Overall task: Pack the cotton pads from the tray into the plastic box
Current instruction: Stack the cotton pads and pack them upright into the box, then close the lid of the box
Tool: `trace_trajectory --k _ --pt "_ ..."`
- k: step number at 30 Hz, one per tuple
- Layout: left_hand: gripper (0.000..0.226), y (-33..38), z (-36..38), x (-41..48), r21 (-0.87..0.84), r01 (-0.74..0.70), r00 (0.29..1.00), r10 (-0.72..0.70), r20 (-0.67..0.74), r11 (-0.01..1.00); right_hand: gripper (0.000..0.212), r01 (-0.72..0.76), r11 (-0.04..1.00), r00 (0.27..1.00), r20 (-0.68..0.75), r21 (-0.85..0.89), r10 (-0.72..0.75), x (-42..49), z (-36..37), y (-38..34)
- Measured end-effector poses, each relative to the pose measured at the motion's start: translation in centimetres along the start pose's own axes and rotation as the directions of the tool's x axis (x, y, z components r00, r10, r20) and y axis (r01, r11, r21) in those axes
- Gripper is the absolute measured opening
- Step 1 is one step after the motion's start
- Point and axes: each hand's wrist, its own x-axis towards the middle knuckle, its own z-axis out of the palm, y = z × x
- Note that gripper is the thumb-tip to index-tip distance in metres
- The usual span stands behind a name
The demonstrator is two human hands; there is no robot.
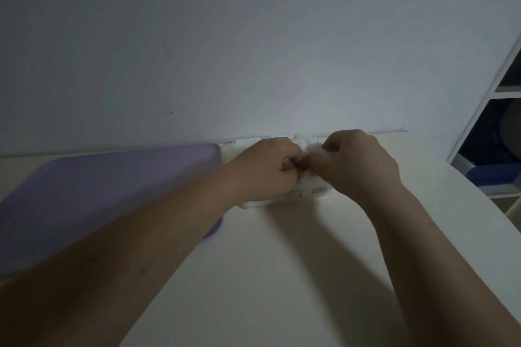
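Update? What's on your feed right now?

— Both sets of fingers are curled in tight, knuckles nearly touching, back by the wall (pixel 253 36). I see the left hand (pixel 262 172) and right hand (pixel 361 166) pinching a fluffy wad of cotton pads (pixel 313 148) between them. It's right over the plastic box (pixel 310 191), which sits on the table (pixel 282 276), mostly hidden under the hands.

And the tray?

— Purple tray (pixel 112 191) is just left of the box, partly under the left forearm. Too dim for me to read its inside.

Left hand (pixel 262 170) and right hand (pixel 359 165) meet, fingers curled.
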Motion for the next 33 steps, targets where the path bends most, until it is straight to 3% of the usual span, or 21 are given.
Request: trace_trajectory --k 5,9,12,15,17,18,20,22,26,29,33 --pt "0.021 -0.3 0.4 0.1 0.032 -0.058 0.998 0.058 -0.001 0.998 0.024 -0.06 0.981 0.998 0.016 -0.184 0.064 1.0 1.5 -0.3" --pt "0.02 -0.4 0.5 -0.2 0.023 -0.036 0.999 0.036 -0.001 0.999 0.021 -0.152 0.97 0.982 0.079 -0.189 0.169 1.7 1.8 0.5" --pt "0.019 -0.6 -0.1 -0.2 -0.048 0.024 1.0 -0.024 0.01 0.999 0.031 -0.159 0.966 0.98 0.086 -0.204 0.18 1.6 2.0 1.0" --pt "0.019 -1.8 -2.2 -0.3 -0.182 0.146 0.954 -0.187 -0.235 0.972 0.04 -0.079 0.984 0.996 -0.057 -0.159 0.071 0.6 1.8 1.2" --pt "0.018 -4.0 -3.2 -0.3 -0.134 0.281 0.846 -0.311 -0.433 0.95 0.029 -0.025 1.0 0.985 -0.173 -0.005 0.023 0.1 2.1 1.2" --pt "0.017 -5.3 -3.4 -0.5 -0.143 0.367 0.801 -0.39 -0.453 0.919 0.027 -0.017 0.996 0.98 -0.194 0.089 0.034 0.2 2.5 1.3" --pt "0.023 -7.0 -3.0 -1.0 -0.263 0.507 0.757 -0.57 -0.319 0.821 0.032 -0.042 0.959 0.985 -0.148 0.282 0.086 0.5 3.6 1.7" --pt "0.031 -7.7 -2.4 -1.3 -0.432 0.533 0.737 -0.65 -0.185 0.727 0.026 -0.075 0.886 0.991 -0.065 0.458 0.118 0.8 4.3 1.9" --pt "0.027 -7.7 -2.6 -1.1 -0.54 0.476 0.77 -0.625 -0.124 0.694 0.032 -0.048 0.851 0.996 -0.044 0.523 0.083 0.8 4.9 2.1" --pt "0.015 -7.5 -2.7 -1.4 -0.601 0.469 0.769 -0.633 -0.082 0.647 0.021 -0.09 0.838 0.992 -0.028 0.539 0.125 0.8 4.9 1.9" --pt "0.024 -7.4 -2.5 -2.4 -0.649 0.371 0.815 -0.568 -0.115 0.664 0.023 -0.115 0.816 0.988 -0.018 0.567 0.151 0.5 5.2 2.0"
